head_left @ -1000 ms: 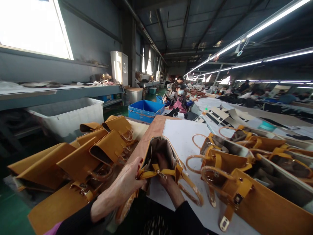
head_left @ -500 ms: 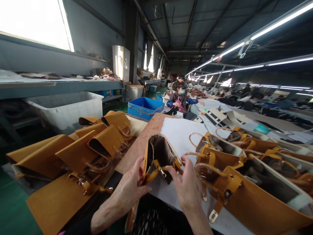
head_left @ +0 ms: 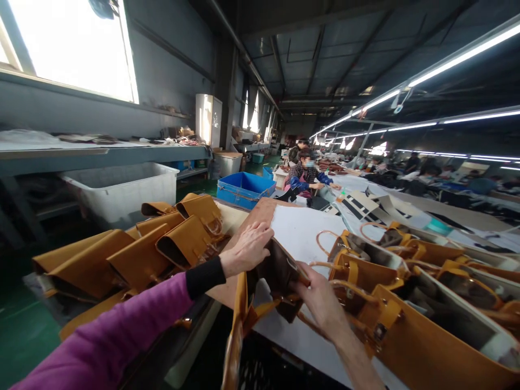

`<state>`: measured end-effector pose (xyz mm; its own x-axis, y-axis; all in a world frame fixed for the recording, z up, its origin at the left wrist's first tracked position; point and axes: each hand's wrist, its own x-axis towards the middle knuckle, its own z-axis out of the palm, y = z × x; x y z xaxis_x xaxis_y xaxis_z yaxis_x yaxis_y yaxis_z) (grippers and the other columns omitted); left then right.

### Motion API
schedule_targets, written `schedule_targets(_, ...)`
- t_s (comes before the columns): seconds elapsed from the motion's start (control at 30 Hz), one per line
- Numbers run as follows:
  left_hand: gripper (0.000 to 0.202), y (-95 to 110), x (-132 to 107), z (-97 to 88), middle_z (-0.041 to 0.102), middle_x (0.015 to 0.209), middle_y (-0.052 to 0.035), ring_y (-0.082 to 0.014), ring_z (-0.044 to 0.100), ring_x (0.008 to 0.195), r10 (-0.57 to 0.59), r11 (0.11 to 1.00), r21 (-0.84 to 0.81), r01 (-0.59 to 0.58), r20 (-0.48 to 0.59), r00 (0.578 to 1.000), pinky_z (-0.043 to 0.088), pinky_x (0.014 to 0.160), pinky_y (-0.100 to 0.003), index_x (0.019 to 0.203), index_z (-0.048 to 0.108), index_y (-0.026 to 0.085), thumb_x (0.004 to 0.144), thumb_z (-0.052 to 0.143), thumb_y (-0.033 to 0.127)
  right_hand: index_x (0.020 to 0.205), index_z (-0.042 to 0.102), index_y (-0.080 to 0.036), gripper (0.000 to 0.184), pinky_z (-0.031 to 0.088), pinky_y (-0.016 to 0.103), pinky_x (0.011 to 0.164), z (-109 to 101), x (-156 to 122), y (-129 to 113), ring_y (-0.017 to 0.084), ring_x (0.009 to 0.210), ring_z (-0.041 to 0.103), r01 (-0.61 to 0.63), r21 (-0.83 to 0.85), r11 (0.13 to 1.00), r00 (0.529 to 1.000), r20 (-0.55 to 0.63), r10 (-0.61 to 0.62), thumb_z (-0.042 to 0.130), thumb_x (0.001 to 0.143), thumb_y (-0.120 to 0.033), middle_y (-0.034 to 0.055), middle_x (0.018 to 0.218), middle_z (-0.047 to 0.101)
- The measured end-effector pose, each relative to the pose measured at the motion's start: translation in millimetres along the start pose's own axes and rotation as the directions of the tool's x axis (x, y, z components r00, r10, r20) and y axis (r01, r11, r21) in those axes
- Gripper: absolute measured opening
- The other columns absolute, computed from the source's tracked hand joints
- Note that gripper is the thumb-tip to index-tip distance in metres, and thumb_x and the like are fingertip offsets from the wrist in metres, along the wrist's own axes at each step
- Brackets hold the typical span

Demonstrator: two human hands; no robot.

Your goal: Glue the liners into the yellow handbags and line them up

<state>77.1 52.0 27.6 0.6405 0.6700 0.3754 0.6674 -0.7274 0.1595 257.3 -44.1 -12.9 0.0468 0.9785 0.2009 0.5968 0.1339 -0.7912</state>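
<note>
An open tan handbag point(head_left: 278, 269) with a dark brown lining stands in front of me, its mouth facing up. My left hand point(head_left: 248, 250) reaches across to its far rim, fingers together and bent over the edge; the fingertips are partly hidden. On the bag's right side, my right hand point(head_left: 319, 297) grips the rim, thumb and fingers pinching the wall. A tan strap point(head_left: 239, 319) hangs down at the near left of the bag. The bag stands by a white sheet point(head_left: 303, 223) on the table.
Several tan handbags point(head_left: 136, 252) lie piled on the left. More open bags point(head_left: 430, 330) with upright handles stand close on the right. A blue crate point(head_left: 246, 188) and a white bin point(head_left: 125, 187) are beyond. A co-worker point(head_left: 306, 176) sits further along the table.
My left hand has gone from the bag's near left side to its far rim, the arm now stretched out. The right hand has closed on the right rim. The view has shifted slightly.
</note>
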Motion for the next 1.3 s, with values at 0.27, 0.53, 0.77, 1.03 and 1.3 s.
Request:
schedule_targets(0.27,0.016,10.4,2.0,20.8,0.052,0.097,-0.0048,-0.0184,0.050,0.090,0.156,0.987,-0.054,-0.151,0.089,0.984,0.043,0.080,-0.031,0.085,0.048,0.018,0.073,0.046,0.008,0.113,0.059,-0.016,0.039,0.045,0.037,0.084,-31.0,-15.7,44.5,0.025,0.093,0.060,-0.045,0.264,0.963,0.990,0.142,0.008,0.055,0.075,-0.023,0.0057,0.098,0.067)
schedule_targets(0.53,0.010,14.1,16.7,21.8,0.054,0.100,-0.0064,-0.0216,0.053,0.094,0.082,0.992,0.089,-0.092,0.111,0.990,0.044,0.082,-0.033,0.086,0.055,0.017,0.077,0.051,0.017,0.106,0.061,-0.016,0.031,0.045,0.033,0.080,-26.1,-10.7,40.8,0.024,0.087,0.059,-0.035,0.182,0.983,0.996,0.091,0.019,0.055,0.076,-0.026,0.0019,0.083,0.065)
schedule_targets(0.77,0.012,16.6,14.0,20.5,0.056,0.099,-0.0054,-0.0189,0.054,0.089,0.115,0.991,0.037,-0.127,0.226,0.967,0.044,0.077,-0.031,0.064,0.054,0.016,0.073,0.048,0.010,0.109,0.060,-0.016,0.036,0.044,0.034,0.083,-33.5,-5.9,53.8,0.024,0.089,0.060,-0.045,0.220,0.975,0.997,0.070,0.030,0.054,0.077,-0.030,0.0041,0.090,0.067)
schedule_targets(1.03,0.019,19.6,-15.6,15.4,0.050,0.120,-0.0112,-0.0268,0.039,0.116,0.215,0.964,0.142,-0.224,0.077,0.974,0.033,0.102,-0.046,0.089,0.056,0.016,0.081,0.040,0.009,0.099,0.062,-0.019,0.026,0.041,0.032,0.079,-31.7,3.7,55.5,0.022,0.086,0.056,-0.011,0.228,0.974,0.995,0.103,-0.013,0.056,0.075,-0.024,0.0012,0.088,0.064)
schedule_targets(1.3,0.031,36.9,10.7,14.6,0.056,0.102,-0.0060,-0.0191,0.054,0.094,0.222,0.975,-0.064,-0.213,0.256,0.941,0.044,0.083,-0.029,0.097,0.047,0.018,0.071,0.044,0.004,0.088,0.058,-0.019,0.015,0.038,0.029,0.070,-27.0,-0.1,50.4,0.019,0.076,0.051,-0.060,0.145,0.988,0.997,0.061,0.051,0.055,0.073,-0.023,-0.0012,0.079,0.060)
